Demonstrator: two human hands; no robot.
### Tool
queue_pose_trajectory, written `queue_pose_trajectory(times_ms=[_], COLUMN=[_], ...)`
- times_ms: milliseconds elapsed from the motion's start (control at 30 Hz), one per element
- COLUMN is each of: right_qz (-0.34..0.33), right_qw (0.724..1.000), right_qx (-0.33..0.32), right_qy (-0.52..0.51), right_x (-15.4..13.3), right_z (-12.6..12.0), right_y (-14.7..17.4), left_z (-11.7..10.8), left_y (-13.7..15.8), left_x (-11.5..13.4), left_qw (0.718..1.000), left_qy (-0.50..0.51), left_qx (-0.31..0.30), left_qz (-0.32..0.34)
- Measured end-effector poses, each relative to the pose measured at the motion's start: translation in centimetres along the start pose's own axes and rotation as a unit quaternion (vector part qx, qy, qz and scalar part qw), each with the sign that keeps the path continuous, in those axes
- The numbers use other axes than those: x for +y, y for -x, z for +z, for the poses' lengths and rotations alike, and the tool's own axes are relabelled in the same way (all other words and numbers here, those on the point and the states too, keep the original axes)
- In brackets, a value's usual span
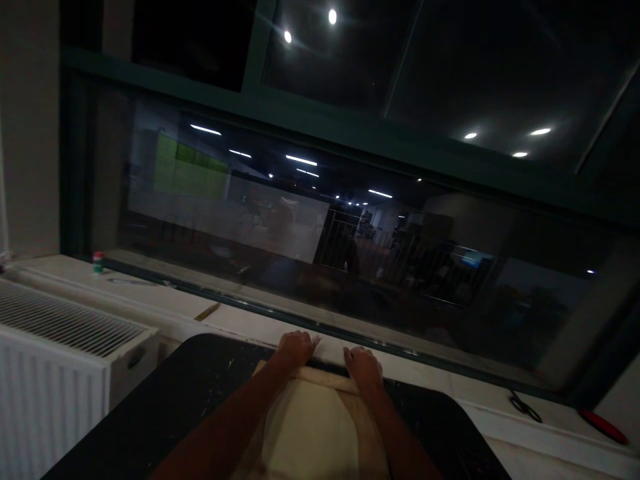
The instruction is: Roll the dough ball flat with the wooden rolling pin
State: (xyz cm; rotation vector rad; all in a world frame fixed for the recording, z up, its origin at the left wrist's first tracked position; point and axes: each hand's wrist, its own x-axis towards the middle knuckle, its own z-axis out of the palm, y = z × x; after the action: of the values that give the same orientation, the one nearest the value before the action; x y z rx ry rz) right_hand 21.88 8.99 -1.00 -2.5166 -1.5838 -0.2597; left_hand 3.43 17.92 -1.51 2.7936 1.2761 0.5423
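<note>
A sheet of pale rolled-out dough [313, 427] lies on a wooden board [371, 433] on the dark table, between my forearms. Across the far end of the dough runs a light wooden rolling pin [327, 379], its ends hidden under my hands and wrists. My left hand [299, 348] is at the pin's left end, fingers curled and thumb toward the middle. At the right end is my right hand [364, 365], also with bent fingers. Whitish flour-like traces show on the fingers. Dim light blurs the exact grip.
The dark tabletop [200, 387] meets a white windowsill [260, 325] under a large dark window. A white radiator [55, 373] stands at left. On the sill are a small red-capped jar [98, 262], black-handled scissors [525, 406] and a red object [603, 426].
</note>
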Motion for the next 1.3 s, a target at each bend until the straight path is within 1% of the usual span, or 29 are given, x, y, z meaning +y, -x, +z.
queue_pose_trajectory(times_ms=[67,167,267,400,500,600,633,700,767,833,933,1033,1100,1133,1167,1200,1300], right_qz=[-0.022,-0.071,-0.115,-0.122,-0.113,-0.131,-0.14,-0.129,-0.099,-0.077,-0.084,-0.104,-0.121,-0.127,-0.13,-0.129,-0.108], right_qw=[1.0,0.997,0.993,0.992,0.989,0.973,0.968,0.964,0.97,0.977,0.976,0.964,0.953,0.951,0.953,0.96,0.985], right_qx=[-0.007,-0.007,0.003,0.029,0.093,0.188,0.209,0.23,0.219,0.198,0.2,0.238,0.268,0.272,0.265,0.243,0.128], right_qy=[-0.001,0.004,0.01,0.017,0.026,0.009,-0.004,-0.032,-0.043,-0.034,-0.029,-0.06,-0.069,-0.067,-0.062,-0.056,-0.037], right_x=[0.0,0.2,0.5,0.5,0.4,0.3,0.2,-0.4,-1.3,-2.2,-2.7,-1.9,-1.2,-0.9,-0.6,-0.4,0.0], right_z=[0.3,0.3,-0.1,-0.3,0.7,2.1,2.4,2.3,1.2,-0.2,-1.7,-1.3,-0.3,0.1,0.3,0.4,-0.5], right_y=[0.0,1.9,5.4,10.7,14.6,18.3,19.5,21.5,23.0,23.8,24.5,25.4,25.7,25.6,25.2,24.6,21.2], left_z=[0.1,0.0,-0.3,-0.7,-1.1,-1.8,-2.2,-3.0,-3.9,-4.6,-5.2,-4.8,-4.3,-4.0,-3.8,-3.6,-3.4], left_y=[0.3,1.8,4.0,7.4,10.5,13.9,15.0,16.9,18.2,19.1,20.6,22.4,23.2,23.2,23.0,22.5,19.7], left_x=[0.0,0.3,0.8,1.6,2.0,2.0,1.9,1.5,1.0,0.5,0.0,0.2,0.6,0.9,1.3,1.6,2.5], left_qw=[1.0,0.999,0.999,0.998,0.998,0.997,0.996,0.993,0.985,0.978,0.975,0.976,0.977,0.977,0.978,0.979,0.985], left_qy=[-0.005,-0.01,-0.007,0.009,0.022,0.035,0.043,0.07,0.108,0.135,0.149,0.131,0.087,0.063,0.043,0.029,0.013], left_qx=[-0.007,-0.01,0.013,0.05,0.062,0.061,0.061,0.066,0.064,0.059,0.063,0.059,0.075,0.085,0.091,0.094,0.08], left_qz=[-0.026,-0.048,-0.042,-0.02,-0.001,0.03,0.043,0.075,0.116,0.146,0.153,0.166,0.182,0.185,0.184,0.179,0.152])
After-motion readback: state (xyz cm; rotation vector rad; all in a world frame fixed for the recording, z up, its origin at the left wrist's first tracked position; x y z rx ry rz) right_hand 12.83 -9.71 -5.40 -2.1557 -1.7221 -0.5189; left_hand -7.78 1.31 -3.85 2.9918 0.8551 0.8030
